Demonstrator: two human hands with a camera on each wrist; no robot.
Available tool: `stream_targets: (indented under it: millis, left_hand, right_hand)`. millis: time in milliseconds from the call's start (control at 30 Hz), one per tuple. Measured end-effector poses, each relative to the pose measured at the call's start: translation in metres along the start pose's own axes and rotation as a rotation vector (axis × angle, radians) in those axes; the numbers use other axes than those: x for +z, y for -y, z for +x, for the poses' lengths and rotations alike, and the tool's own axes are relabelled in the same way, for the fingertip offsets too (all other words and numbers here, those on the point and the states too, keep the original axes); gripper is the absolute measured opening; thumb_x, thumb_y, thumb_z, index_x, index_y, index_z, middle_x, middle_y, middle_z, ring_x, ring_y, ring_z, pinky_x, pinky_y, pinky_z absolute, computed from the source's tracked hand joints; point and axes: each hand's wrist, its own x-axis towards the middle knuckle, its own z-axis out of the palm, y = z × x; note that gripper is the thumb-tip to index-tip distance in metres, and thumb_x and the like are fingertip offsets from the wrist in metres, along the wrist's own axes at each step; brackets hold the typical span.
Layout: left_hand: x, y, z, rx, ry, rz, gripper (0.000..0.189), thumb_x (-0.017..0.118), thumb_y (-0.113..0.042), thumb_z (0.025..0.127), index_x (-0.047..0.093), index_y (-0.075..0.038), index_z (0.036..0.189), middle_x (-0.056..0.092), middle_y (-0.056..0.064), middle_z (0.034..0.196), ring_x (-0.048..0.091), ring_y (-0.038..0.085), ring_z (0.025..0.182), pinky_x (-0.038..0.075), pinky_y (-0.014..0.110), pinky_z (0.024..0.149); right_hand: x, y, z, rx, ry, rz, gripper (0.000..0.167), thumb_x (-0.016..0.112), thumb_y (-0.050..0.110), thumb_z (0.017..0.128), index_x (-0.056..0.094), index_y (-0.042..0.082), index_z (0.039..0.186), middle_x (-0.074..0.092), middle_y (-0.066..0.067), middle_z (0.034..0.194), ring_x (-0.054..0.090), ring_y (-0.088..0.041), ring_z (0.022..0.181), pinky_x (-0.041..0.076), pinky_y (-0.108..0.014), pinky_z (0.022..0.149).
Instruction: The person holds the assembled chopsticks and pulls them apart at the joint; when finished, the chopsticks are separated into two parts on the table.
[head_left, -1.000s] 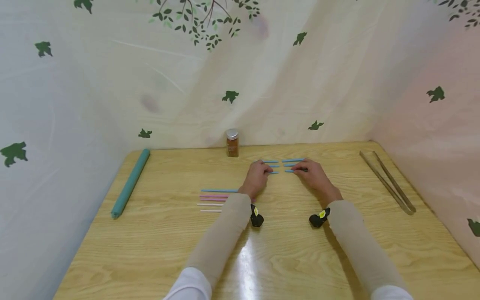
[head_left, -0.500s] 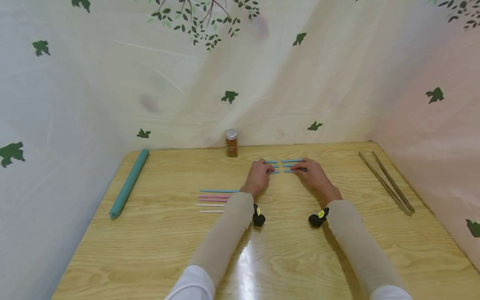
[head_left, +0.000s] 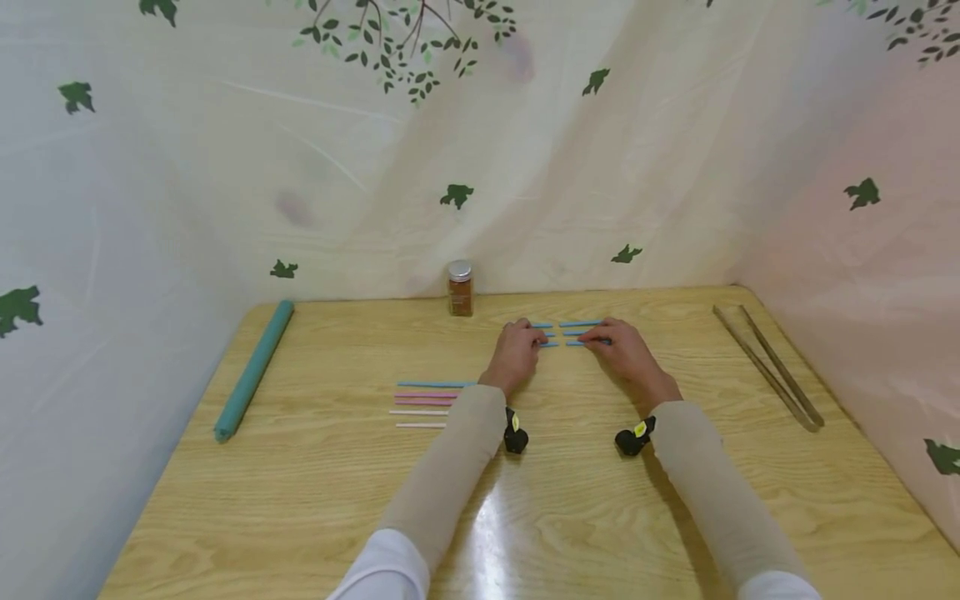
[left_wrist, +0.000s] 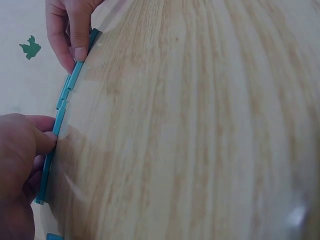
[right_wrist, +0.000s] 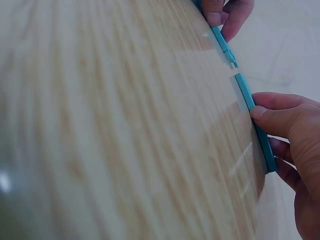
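Sticks of blue colour (head_left: 580, 323) lie at the far side of the worktop (head_left: 570, 508) in two sets of three, ends facing across a small gap. The left hand (head_left: 515, 352) has a narrow grip, pinching the left stick (left_wrist: 48, 167) by thumb and finger; the right hand (head_left: 624, 348) likewise pinches the right stick (right_wrist: 259, 131). In my judgement, a sideways push could disturb the neighbouring sticks, because they lie so close. Nearer, partly hidden by the left sleeve (head_left: 450, 467), are pink sticks (head_left: 423, 395) and white sticks (head_left: 416, 412); behind stands a jar (head_left: 461, 290).
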Motion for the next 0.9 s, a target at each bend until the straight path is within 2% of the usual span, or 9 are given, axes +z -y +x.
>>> stream_targets:
  millis: [133,367,500,600,733,900]
  left_hand:
    - [-0.002,0.001,-0.002,-0.004,0.007,0.014,0.023,0.056,-0.009,0.095,0.072,-0.018,0.109,0.059,0.002,0.105,0.052,0.02,0.093,0.043,0.03,0.085]
    - [-0.007,-0.002,-0.006,-0.013,0.006,0.081,0.02,0.054,-0.02,0.098,0.066,-0.019,0.114,0.054,0.0,0.11,0.049,0.017,0.1,0.042,0.031,0.089]
    - [-0.014,-0.007,-0.01,0.003,-0.007,0.101,0.019,0.055,-0.023,0.097,0.065,-0.02,0.114,0.053,-0.002,0.111,0.048,0.016,0.103,0.042,0.03,0.092]
    - [-0.02,-0.008,-0.015,0.027,-0.029,0.112,0.017,0.056,-0.023,0.097,0.066,-0.02,0.111,0.054,-0.002,0.11,0.048,0.016,0.102,0.043,0.029,0.091]
    - [-0.029,-0.002,-0.024,0.069,-0.052,0.116,0.015,0.056,-0.023,0.097,0.067,-0.018,0.105,0.054,-0.001,0.103,0.049,0.017,0.096,0.043,0.029,0.085]
    - [-0.038,0.017,-0.037,0.116,-0.078,0.093,0.014,0.058,-0.021,0.095,0.069,-0.014,0.101,0.054,0.002,0.098,0.05,0.02,0.09,0.044,0.031,0.08]
  right_hand:
    - [0.002,0.002,0.001,-0.007,0.005,-0.01,0.015,0.068,0.005,0.087,0.075,0.004,0.1,0.063,-0.014,0.092,0.055,-0.028,0.083,0.042,-0.039,0.074]
    - [-0.001,0.014,0.005,0.062,0.014,0.021,0.019,0.066,0.004,0.088,0.071,0.001,0.106,0.064,-0.014,0.099,0.054,-0.032,0.094,0.043,-0.047,0.085]
    - [-0.001,0.018,0.009,0.021,-0.015,0.006,0.018,0.068,0.004,0.086,0.07,0.0,0.104,0.064,-0.016,0.099,0.055,-0.033,0.094,0.042,-0.048,0.085]
    - [0.001,0.023,0.009,0.003,-0.026,0.035,0.017,0.068,0.005,0.087,0.07,0.002,0.103,0.063,-0.014,0.098,0.056,-0.033,0.095,0.044,-0.048,0.086]
    - [0.003,0.033,0.011,-0.023,-0.028,0.082,0.018,0.068,0.005,0.087,0.07,0.001,0.105,0.062,-0.014,0.098,0.058,-0.034,0.096,0.047,-0.05,0.086]
    - [0.011,0.046,0.013,-0.042,-0.021,0.111,0.018,0.067,0.006,0.088,0.07,0.002,0.105,0.062,-0.013,0.096,0.06,-0.032,0.094,0.048,-0.049,0.085]
